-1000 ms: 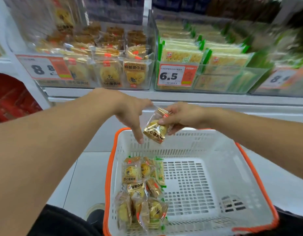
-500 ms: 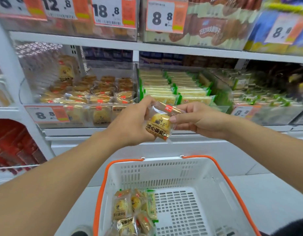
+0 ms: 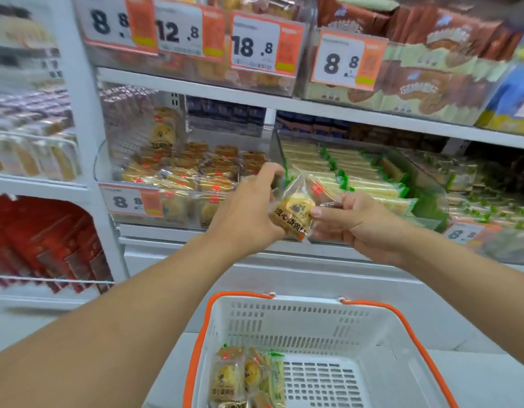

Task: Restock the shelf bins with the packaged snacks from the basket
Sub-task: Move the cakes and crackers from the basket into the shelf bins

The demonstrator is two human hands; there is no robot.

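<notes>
Packet (image 3: 293,214) of egg-yolk pastry sits between both hands: left hand (image 3: 249,210) grips its left side, right hand (image 3: 355,222) pinches the right edge. Matching bin (image 3: 178,178) lies just beyond and left, nearer the left hand; basket (image 3: 287,319) below.

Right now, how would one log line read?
step: restocking | left hand + right hand: hold snack packet | bin: ahead | basket: below
</notes>
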